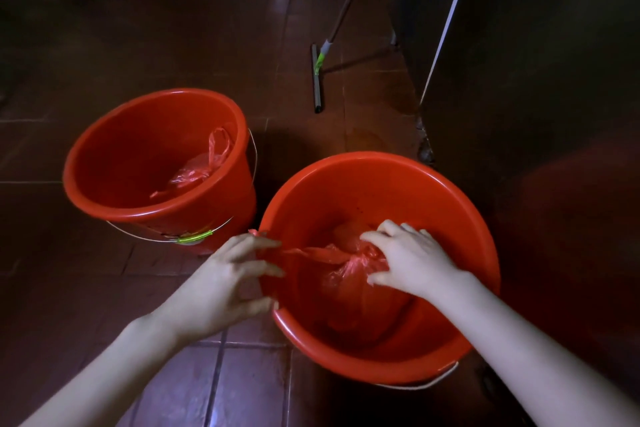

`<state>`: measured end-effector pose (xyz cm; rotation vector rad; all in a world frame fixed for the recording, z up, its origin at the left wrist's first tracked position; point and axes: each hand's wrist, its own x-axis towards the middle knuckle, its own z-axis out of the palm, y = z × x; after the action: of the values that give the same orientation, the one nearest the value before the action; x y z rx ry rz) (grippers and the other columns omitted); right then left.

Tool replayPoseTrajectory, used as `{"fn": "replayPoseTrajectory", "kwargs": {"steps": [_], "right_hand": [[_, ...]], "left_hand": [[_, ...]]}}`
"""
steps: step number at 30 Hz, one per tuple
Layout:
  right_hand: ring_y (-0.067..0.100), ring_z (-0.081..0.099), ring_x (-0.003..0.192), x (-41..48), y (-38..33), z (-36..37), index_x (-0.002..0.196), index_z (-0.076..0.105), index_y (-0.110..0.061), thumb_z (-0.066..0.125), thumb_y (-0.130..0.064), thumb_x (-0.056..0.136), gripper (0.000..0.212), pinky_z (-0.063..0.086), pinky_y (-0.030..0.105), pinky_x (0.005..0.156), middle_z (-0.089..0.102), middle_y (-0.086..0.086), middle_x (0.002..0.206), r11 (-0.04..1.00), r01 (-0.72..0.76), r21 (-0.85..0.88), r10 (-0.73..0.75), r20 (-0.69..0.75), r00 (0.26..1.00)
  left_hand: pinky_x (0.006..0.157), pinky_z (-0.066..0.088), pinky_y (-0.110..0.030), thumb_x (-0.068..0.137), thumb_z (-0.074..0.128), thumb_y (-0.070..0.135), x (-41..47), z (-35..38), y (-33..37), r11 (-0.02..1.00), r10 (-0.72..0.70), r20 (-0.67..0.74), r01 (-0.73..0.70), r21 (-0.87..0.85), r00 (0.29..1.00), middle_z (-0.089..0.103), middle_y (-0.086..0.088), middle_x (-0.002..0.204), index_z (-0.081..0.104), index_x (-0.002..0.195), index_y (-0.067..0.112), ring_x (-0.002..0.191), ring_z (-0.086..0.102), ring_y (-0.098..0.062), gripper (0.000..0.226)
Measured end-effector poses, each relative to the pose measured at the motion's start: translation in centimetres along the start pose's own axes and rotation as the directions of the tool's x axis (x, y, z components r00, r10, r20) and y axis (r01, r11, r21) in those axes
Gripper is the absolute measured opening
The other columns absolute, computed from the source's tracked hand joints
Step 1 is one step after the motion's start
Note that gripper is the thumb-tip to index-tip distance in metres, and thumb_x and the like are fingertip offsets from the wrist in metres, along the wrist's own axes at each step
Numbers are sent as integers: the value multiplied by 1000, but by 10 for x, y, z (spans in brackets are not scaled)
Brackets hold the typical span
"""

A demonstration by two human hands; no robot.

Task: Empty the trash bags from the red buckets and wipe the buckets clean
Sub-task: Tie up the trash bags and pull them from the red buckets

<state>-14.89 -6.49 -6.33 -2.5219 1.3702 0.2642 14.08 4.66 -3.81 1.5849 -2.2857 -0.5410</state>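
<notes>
Red bag (349, 269) in near bucket (381, 163): right hand (412, 263) grips it, left hand (221, 284) seemingly pinches its handle.

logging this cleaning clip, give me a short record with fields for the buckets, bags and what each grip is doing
near bucket: red, on the tiled floor, bag inside
near bag: red, bunched at the top, one end stretched to the rim
right grip: holds the bunched top
left grip: pinches the stretched end at the rim
far bucket: red, upright, wire handle down
far bag: red, crumpled at the bottom, untouched
behind: squeegee, blade on the floor
</notes>
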Motion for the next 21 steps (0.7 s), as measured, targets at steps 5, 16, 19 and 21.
{"fn": "replayPoseTrajectory", "kwargs": {"steps": [5,16,19,21], "right_hand": [[29,59,113,8,-16,23,127,45,-33,62,-39,85,46,47,38,88,53,0,125,991,24,-128,-12,91,996],[32,64,102,13,18,-1,121,50,-28,56,-25,89,33,51,36,81,59,5,121,981,-194,-26,190,-93,977],[31,65,102,15,11,0,122,50,-28,53,-23,90,33,52,37,81,57,6,125,981,-189,-29,186,-86,979],[31,64,104,14,7,1,126,49,-28,53,-24,91,35,52,36,81,54,6,130,980,-196,-30,193,-76,978]], "left_hand": [[105,43,-41,70,79,42,-9,6,-2,1000,-1,-8,1,-18,1000,52,3,136,74,107,26,130,44,-21,41],[96,49,-31,74,80,42,16,22,17,996,-24,-122,13,-89,992,52,4,135,72,106,22,118,56,-14,39],[87,50,-27,81,75,27,10,1,0,990,-70,-313,27,-139,947,64,9,114,70,98,21,103,62,-5,19],[84,49,-31,81,72,21,13,-13,-22,989,-149,-463,137,-60,874,67,5,102,69,99,19,96,64,-13,19]]}}
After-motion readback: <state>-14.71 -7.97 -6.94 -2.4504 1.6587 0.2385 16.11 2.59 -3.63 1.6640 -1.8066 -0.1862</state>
